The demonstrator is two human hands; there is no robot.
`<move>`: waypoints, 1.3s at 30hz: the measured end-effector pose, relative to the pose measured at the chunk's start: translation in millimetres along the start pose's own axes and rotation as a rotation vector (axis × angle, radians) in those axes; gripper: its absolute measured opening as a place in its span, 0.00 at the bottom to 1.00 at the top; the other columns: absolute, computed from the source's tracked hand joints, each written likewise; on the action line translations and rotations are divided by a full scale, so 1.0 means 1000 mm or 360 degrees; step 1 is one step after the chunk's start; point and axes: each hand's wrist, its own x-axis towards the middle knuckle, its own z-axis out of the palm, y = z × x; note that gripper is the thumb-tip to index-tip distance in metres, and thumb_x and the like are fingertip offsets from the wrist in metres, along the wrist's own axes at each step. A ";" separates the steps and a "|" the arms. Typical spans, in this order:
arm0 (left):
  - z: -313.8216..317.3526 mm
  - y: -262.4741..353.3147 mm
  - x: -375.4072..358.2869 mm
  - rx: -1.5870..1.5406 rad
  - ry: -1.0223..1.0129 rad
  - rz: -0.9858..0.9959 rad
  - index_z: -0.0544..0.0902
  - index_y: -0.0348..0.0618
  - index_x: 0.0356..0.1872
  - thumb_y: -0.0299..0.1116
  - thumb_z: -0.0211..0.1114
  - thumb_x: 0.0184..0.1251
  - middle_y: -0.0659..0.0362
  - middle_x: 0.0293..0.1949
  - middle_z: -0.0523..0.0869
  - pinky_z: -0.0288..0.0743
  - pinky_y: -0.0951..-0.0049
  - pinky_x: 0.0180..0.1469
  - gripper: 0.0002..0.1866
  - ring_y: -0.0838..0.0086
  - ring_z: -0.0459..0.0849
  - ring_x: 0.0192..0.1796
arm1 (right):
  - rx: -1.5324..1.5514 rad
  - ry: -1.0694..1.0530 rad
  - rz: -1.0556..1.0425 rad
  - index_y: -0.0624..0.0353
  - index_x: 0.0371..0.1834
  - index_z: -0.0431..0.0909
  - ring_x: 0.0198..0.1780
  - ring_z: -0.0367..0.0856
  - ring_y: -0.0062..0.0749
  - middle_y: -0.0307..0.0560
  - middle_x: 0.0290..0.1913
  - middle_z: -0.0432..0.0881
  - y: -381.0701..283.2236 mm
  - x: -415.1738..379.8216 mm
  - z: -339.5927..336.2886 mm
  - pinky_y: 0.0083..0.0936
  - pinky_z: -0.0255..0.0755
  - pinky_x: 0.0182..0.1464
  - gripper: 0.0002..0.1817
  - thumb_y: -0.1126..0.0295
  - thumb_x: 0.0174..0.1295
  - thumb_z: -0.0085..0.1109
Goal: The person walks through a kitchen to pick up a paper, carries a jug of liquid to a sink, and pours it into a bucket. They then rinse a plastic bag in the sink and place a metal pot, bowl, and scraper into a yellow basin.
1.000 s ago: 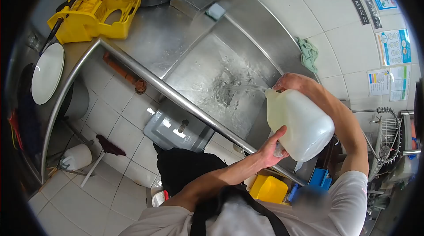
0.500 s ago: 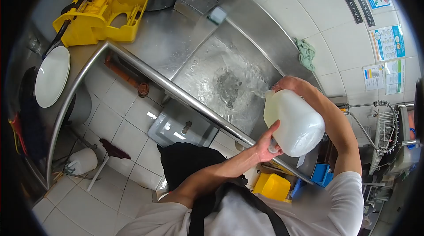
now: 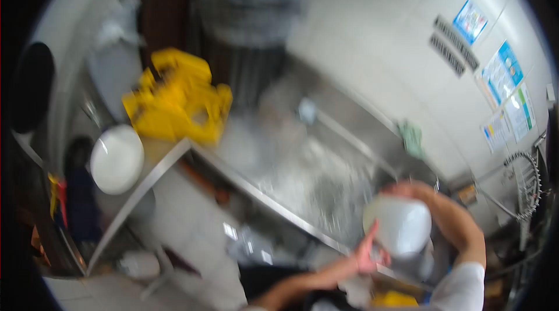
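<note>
A large white plastic jug [image 3: 403, 228] lies tipped on its side over the near right end of the steel sink [image 3: 372, 157]. My left hand [image 3: 371, 254] grips it from the near side, with the thumb up along its wall and the fingers curled beneath. Around the far side bends my right hand [image 3: 407, 190], closed at the jug's upper end, its fingers mostly hidden. Churned water [image 3: 326, 189] shows in the basin, smeared by motion. The jug's mouth does not show clearly.
On the counter left of the sink stands a yellow mop wringer [image 3: 180, 107]. Near it is a white round plate-like thing [image 3: 117, 160]. A green cloth [image 3: 411, 138] hangs on the sink's back ledge, below posters [image 3: 502, 75]. A steel rail [image 3: 262, 209] runs along the front.
My view has swung up and left, so the scene sits lower and further right, blurred. Both hands keep hold of the jug, still tipped over the sink.
</note>
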 end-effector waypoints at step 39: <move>0.039 -0.013 -0.060 0.0742 -0.0280 -0.0166 0.70 0.55 0.63 0.80 0.57 0.47 0.49 0.44 0.83 0.76 0.72 0.31 0.49 0.79 0.71 0.20 | 0.1567 0.0136 0.0032 0.57 0.50 0.80 0.37 0.85 0.29 0.42 0.40 0.86 -0.035 -0.119 0.056 0.30 0.79 0.42 0.16 0.57 0.70 0.53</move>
